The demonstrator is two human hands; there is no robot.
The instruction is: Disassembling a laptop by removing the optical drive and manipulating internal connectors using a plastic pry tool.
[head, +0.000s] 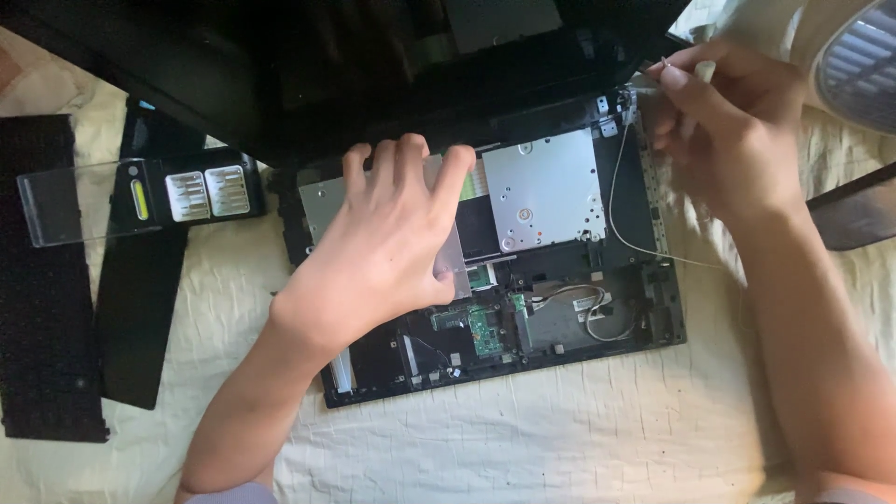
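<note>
An opened laptop base (pixel 569 359) lies on a cream cloth, its silver metal plates (pixel 541 187) and green circuit boards (pixel 483 329) exposed. My left hand (pixel 387 247) presses flat on the left silver plate, fingers spread. My right hand (pixel 723 131) is at the base's far right corner near the hinge, pinching the end of a thin white cable (pixel 618 210). That cable runs down along the right side of the base. The laptop's dark lid (pixel 327 65) stands open behind.
A screwdriver bit case with a clear lid (pixel 140 196) lies to the left, over a black panel (pixel 140 299). A black keyboard (pixel 42 280) lies at the far left. A fan grille (pixel 859 61) shows at the top right. The cream cloth (pixel 523 439) covers the surface.
</note>
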